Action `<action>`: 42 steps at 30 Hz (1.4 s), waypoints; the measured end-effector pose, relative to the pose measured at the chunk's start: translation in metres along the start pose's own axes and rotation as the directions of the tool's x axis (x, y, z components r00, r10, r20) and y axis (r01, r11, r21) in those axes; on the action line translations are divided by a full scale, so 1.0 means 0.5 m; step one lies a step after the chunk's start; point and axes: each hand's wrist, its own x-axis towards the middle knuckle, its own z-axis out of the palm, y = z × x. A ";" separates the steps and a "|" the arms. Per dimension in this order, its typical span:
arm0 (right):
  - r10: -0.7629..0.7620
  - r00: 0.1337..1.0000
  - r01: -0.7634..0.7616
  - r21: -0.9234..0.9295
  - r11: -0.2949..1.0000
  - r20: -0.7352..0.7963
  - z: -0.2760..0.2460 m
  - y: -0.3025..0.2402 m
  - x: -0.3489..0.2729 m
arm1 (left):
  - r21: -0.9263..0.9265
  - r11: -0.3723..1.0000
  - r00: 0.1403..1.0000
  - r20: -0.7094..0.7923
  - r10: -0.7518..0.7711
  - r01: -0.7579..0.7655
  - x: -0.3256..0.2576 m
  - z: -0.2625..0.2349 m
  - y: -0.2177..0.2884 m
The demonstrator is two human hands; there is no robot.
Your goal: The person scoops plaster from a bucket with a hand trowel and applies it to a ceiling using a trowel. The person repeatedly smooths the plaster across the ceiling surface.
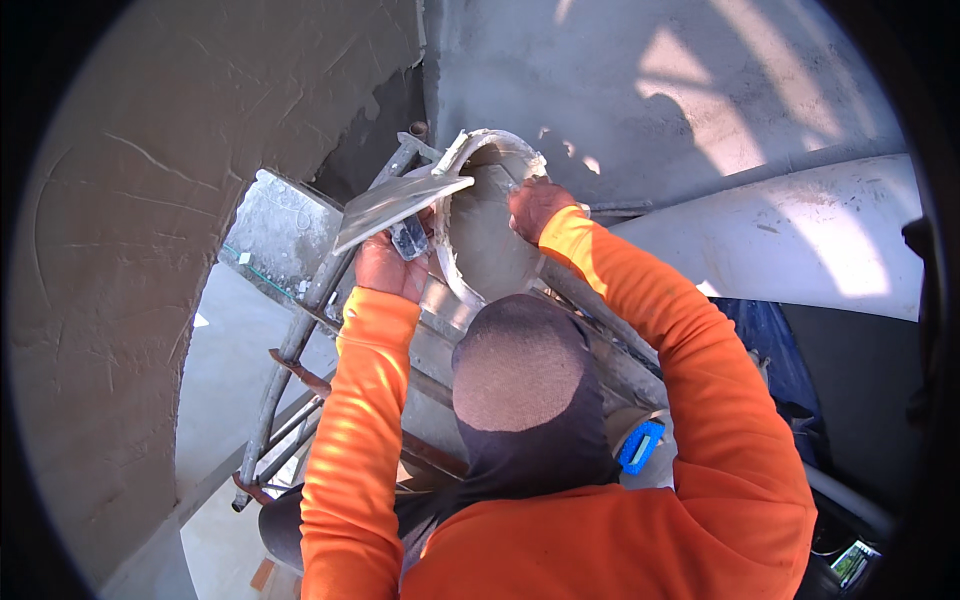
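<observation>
Ridged plaster wall (120, 220) leftmost. Left hand (392, 266): fingers clamped on a flat, smeared board (400, 205) from beneath, tilted beside round bucket (447, 240) (rim crusted white, greyish paste (490, 235) inside). Right hand (540, 208) at bucket's right; finger closure hidden, cannot tell.

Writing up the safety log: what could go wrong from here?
The flat board in the left hand looks tilted, its corner at the bucket; it might knock crusted material off the rim.
The right hand is bare at that crusted rim, so it could get scraped or smeared.
The blue tool lies near the right arm and might get bumped.
</observation>
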 end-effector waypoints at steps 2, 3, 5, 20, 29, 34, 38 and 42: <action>-0.052 0.997 0.048 0.068 0.996 0.056 0.031 0.019 -0.008 | -0.018 1.000 1.000 0.006 0.016 -0.016 -0.003 0.011 -0.008; -0.079 0.994 0.071 0.107 0.992 0.078 0.051 0.026 -0.014 | -0.032 0.999 1.000 0.026 0.006 -0.006 -0.006 0.015 -0.012; -0.124 0.980 0.095 0.179 0.979 0.157 0.091 0.041 -0.015 | -0.039 0.996 0.996 0.054 -0.072 0.074 -0.006 0.023 -0.018; -0.475 0.872 0.344 0.537 0.770 0.122 0.070 0.065 0.017 | -0.126 0.987 0.993 -0.085 0.086 -0.096 -0.069 -0.152 0.047; -0.460 0.880 0.347 0.500 0.794 0.120 -0.088 -0.070 0.022 | 0.047 0.959 0.903 -0.327 0.279 -0.279 -0.190 -0.370 0.068; -0.439 0.892 0.296 0.594 0.748 0.109 -0.162 -0.084 -0.004 | 0.373 0.806 0.755 -0.314 0.576 -0.460 -0.208 -0.458 0.044; -0.438 0.893 0.295 0.601 0.743 0.102 -0.261 -0.089 -0.053 | 0.830 0.362 0.536 -0.092 0.839 -0.424 -0.214 -0.413 0.034; -0.405 0.914 0.332 0.517 0.789 0.030 -0.376 -0.110 -0.125 | 0.742 0.435 0.615 -0.039 0.787 -0.510 -0.195 -0.282 0.037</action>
